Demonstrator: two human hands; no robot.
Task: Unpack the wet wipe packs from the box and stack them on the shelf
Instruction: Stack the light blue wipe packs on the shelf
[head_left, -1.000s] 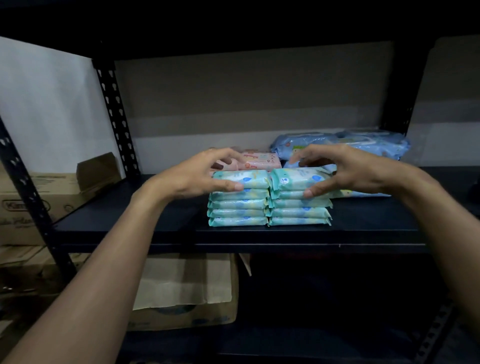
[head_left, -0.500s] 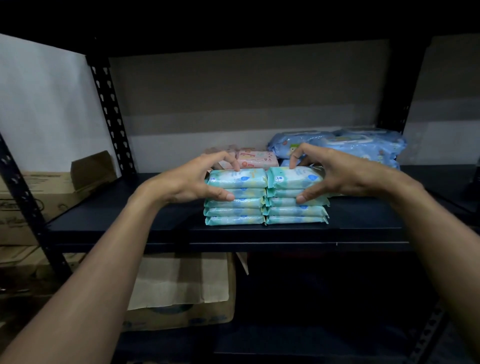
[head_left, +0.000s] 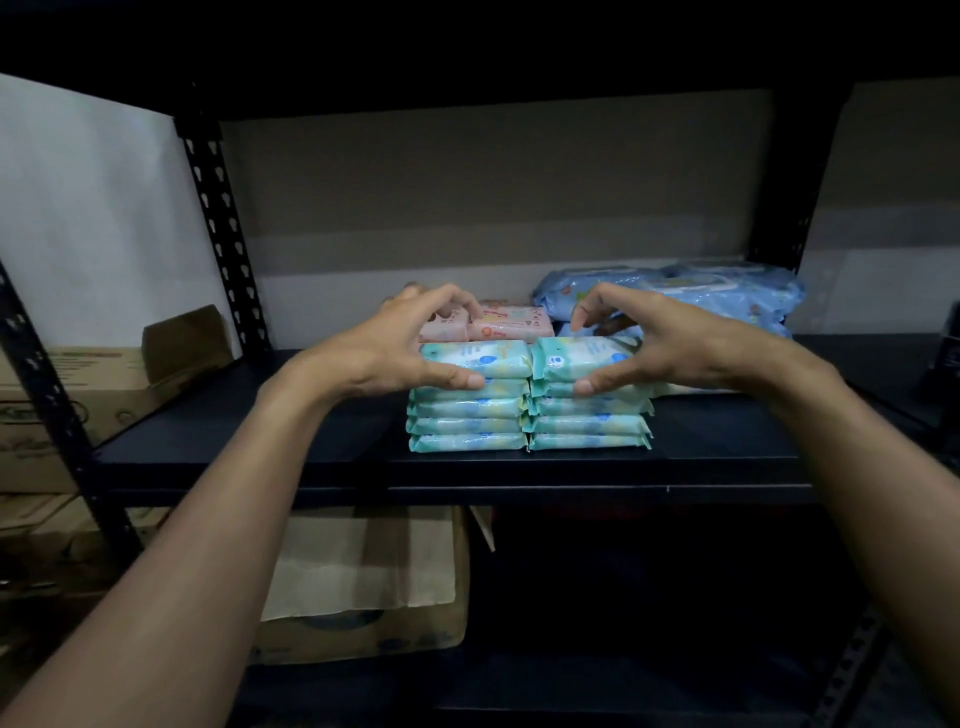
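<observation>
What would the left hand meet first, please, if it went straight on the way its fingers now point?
The left hand, gripping the left teal stack, would probably meet the pink packs behind it; depth is unclear.

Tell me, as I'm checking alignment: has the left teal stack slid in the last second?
No. The left teal stack keeps its gap to the shelf front edge, still flush beside the right teal stack.

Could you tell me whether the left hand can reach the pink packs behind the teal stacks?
Probably yes: the left hand arches over the left teal stack, its fingers right by the pink packs, with nothing visible between them.
</observation>
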